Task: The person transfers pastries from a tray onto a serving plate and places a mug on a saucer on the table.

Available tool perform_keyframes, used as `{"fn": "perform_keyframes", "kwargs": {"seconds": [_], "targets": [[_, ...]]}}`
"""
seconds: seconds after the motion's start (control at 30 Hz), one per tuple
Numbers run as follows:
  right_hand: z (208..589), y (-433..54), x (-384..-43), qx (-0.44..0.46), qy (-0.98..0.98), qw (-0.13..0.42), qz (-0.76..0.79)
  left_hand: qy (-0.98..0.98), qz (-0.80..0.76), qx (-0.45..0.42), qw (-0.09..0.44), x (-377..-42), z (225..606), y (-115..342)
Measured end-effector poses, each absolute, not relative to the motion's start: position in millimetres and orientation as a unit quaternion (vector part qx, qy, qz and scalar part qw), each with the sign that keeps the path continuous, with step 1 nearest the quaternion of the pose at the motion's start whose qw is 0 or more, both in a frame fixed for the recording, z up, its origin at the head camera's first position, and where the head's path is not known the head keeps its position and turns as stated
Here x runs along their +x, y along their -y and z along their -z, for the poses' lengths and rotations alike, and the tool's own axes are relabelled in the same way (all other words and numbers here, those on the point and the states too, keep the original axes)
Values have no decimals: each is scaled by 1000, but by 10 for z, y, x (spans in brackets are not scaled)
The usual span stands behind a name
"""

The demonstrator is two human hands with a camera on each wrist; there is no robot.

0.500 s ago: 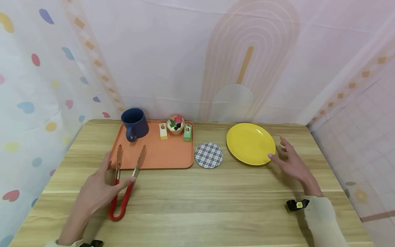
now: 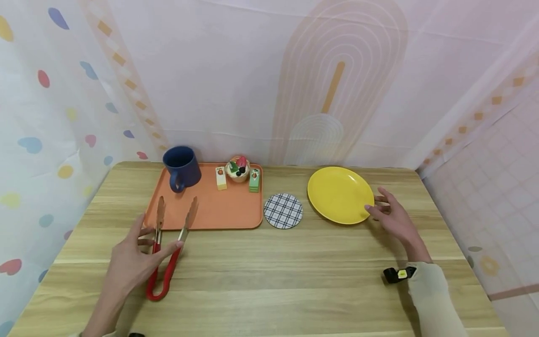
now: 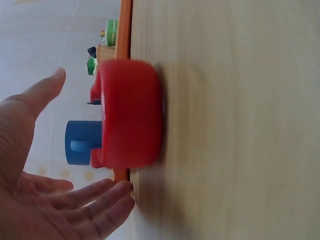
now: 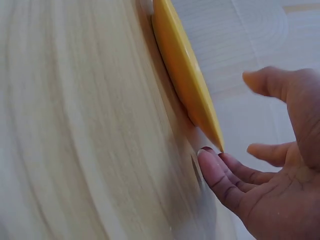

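In the head view, a pair of metal tongs with red handles [image 2: 170, 274] lies spread on the table, its tips over the tray's front edge. My left hand [image 2: 130, 260] straddles it, thumb over the right arm and fingers beside the left arm. The left wrist view shows this hand [image 3: 55, 200] with spread fingers, the red handle end [image 3: 131, 115] beyond it. At the right, my right hand [image 2: 393, 222] is at the rim of a yellow plate [image 2: 340, 194]. In the right wrist view, its fingertips [image 4: 212, 167] are right at the plate's rim, while the thumb stands apart.
An orange tray [image 2: 227, 210] carries a dark blue mug [image 2: 187, 171], a fruit-topped tart [image 2: 238, 172], a yellow-and-white cake piece [image 2: 221, 179] and a green one [image 2: 254, 181]. A round checked coaster [image 2: 283, 210] lies between tray and plate. Patterned cloth [image 2: 231, 84] hangs behind.
My right hand has shifted a little left, bringing its fingers up to the plate's rim. The left hand's fingers have come slightly nearer the tongs. The head view has shifted slightly.
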State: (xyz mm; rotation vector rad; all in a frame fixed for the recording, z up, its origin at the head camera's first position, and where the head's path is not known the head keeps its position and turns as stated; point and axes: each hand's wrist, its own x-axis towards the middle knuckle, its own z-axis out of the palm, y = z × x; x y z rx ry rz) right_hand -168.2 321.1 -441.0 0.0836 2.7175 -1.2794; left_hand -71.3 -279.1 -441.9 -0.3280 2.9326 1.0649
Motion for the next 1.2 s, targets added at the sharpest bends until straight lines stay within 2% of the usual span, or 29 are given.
{"fn": "perform_keyframes", "kwargs": {"seconds": [0.23, 0.5, 0.77, 1.2], "targets": [[4459, -3193, -1734, 46, -890, 68, 449, -922, -354, -146, 65, -699, 4452, 2749], [4512, -3186, -1794, 56, -876, 65, 475, -935, -335, -110, 43, -713, 4482, 2673], [4538, -3177, -1793, 56, -847, 56, 526, -941, -310, -116, 69, -735, 4481, 2642], [4579, -3200, -1797, 64, -843, 62, 531, -946, -297, -114, 54, -724, 4494, 2590]]}}
